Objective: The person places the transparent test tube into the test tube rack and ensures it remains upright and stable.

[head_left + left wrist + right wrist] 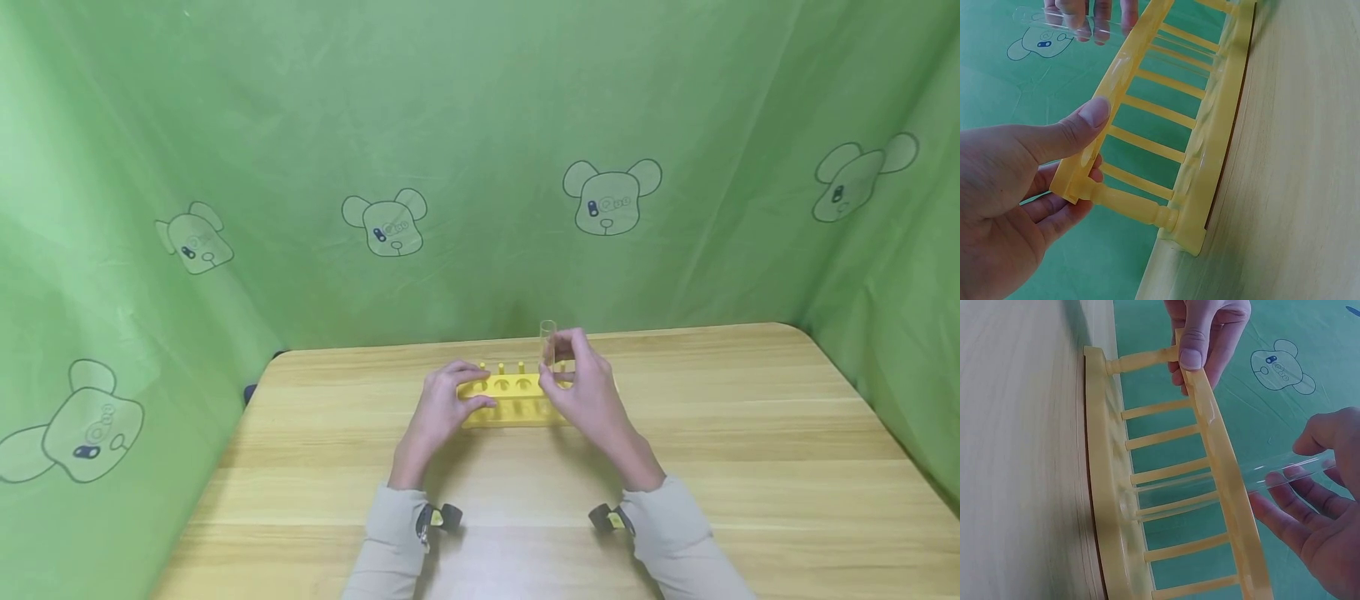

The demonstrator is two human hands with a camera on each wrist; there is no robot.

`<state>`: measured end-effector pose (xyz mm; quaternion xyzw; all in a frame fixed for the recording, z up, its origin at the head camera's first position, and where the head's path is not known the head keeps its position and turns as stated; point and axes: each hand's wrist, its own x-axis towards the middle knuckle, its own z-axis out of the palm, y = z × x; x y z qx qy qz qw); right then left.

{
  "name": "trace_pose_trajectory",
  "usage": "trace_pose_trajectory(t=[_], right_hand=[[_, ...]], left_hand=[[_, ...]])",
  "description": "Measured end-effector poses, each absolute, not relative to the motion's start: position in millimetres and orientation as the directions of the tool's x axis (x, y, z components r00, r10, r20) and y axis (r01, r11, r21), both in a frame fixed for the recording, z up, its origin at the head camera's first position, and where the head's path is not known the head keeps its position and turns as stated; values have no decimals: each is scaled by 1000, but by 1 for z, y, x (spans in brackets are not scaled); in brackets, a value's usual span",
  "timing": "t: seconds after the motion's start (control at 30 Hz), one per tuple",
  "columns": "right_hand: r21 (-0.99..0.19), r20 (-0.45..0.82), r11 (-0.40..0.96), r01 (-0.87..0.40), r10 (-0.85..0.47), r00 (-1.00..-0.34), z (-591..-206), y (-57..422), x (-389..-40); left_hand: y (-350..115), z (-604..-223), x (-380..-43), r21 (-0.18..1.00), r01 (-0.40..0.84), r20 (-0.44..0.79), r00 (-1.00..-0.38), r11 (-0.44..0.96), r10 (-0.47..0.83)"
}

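A yellow test tube rack (pixel 512 420) stands on the table, with a row of round holes and short upright pegs along it. My left hand (pixel 441 403) grips the left end of its top rail, thumb on one side and fingers beneath, as the left wrist view shows. Between the thumb and fingers of my right hand (pixel 591 398) is a clear test tube (pixel 548 337). The right wrist view shows that tube (pixel 1260 473) passing through a hole in the top rail, its lower part between the rails near the base.
The wooden table (pixel 315 467) reaches back to a green curtain (pixel 480 108) printed with bear heads, which also hangs at both sides. A dark object (pixel 251 392) shows at the table's left edge. Each wrist wears a small black camera.
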<state>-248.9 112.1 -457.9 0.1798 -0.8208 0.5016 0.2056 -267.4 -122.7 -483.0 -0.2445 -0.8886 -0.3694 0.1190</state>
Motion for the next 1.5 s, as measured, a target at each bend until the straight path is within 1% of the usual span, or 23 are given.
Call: trace_pose_trajectory(t=[0.2, 0.57, 0.9, 1.33, 1.5], right_hand=[[-748, 514, 435, -501, -96, -852, -460, 113, -249], [-738, 522, 434, -517, -118, -845, -460, 114, -251], [-753, 483, 439, -490, -137, -865, -461, 116, -252], [-753, 475, 447, -482, -138, -869, -463, 119, -252], [-747, 487, 445, -494, -139, -862, -464, 118, -254]], left_hand=[[-122, -484, -267, 599, 536, 407, -843, 595, 350], [-122, -485, -267, 613, 515, 391, -857, 599, 336], [-122, -485, -267, 608, 525, 392, -851, 596, 349], [-121, -486, -267, 595, 526, 391, -850, 608, 353], [-121, -486, -268, 589, 540, 418, -840, 601, 345]])
